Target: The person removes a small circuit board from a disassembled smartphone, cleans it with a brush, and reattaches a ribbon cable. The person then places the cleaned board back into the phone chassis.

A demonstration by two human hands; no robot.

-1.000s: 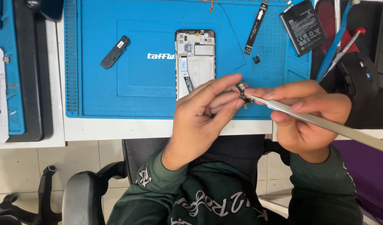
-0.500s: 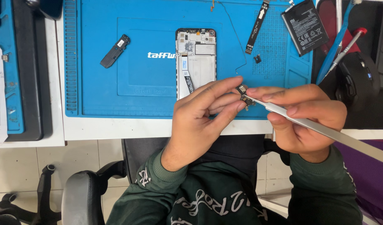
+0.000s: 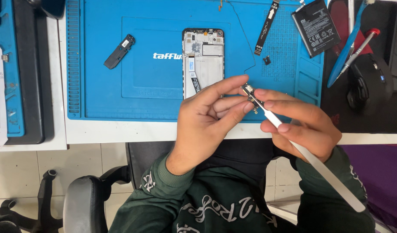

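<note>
My left hand (image 3: pixel 207 116) pinches a small dark circuit board (image 3: pixel 251 93) between thumb and fingertips, just above the table's front edge. My right hand (image 3: pixel 304 123) holds long metal tweezers (image 3: pixel 319 168) whose tips touch that small board. Behind the hands an opened phone frame (image 3: pixel 203 56) lies face down on the blue work mat (image 3: pixel 142 95), its lower end hidden by my fingers.
On the mat lie a black plastic cover (image 3: pixel 119 51), a black flex cable strip (image 3: pixel 267 26) and a tiny black part (image 3: pixel 266 60). A phone battery (image 3: pixel 316 26) sits at the mat's right corner. Screwdrivers (image 3: pixel 351 47) and a black mouse (image 3: pixel 370 82) lie further right. A chair armrest (image 3: pixel 84 203) is below left.
Both hands shifted slightly left and the small board tilted a little between the fingers. The tweezers stay on the board.
</note>
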